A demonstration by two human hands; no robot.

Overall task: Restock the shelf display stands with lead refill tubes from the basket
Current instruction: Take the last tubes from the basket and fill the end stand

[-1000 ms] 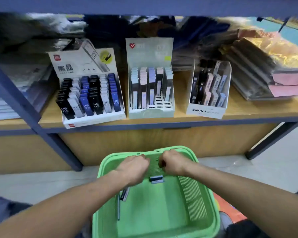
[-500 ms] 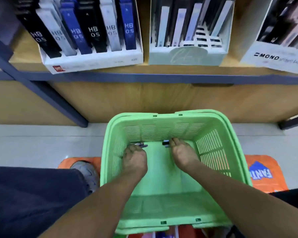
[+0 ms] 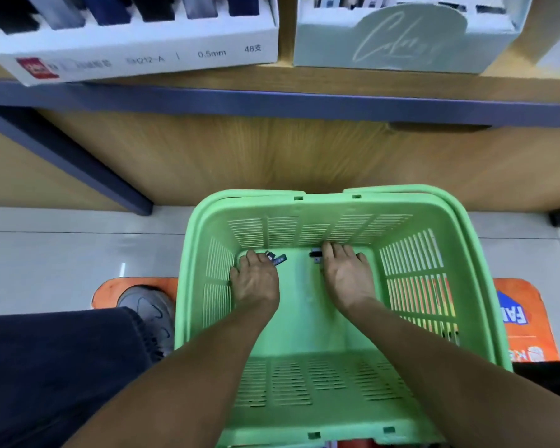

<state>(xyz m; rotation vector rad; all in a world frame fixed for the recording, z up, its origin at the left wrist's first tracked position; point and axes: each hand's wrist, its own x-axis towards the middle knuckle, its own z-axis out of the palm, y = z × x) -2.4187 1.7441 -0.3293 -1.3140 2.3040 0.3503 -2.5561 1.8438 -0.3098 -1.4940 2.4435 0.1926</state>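
While both hands [image 3: 301, 279] grip lead refill tubes [image 3: 280, 259], white stand [image 3: 136, 50] reads "0.5mm".

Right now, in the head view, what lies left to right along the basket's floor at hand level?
Left hand → dark tubes → black tube → right hand → green basket's right wall.

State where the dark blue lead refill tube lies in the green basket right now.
In the head view, the dark blue tube lies on the basket floor near the far wall, left of centre, at the left hand's fingertips.
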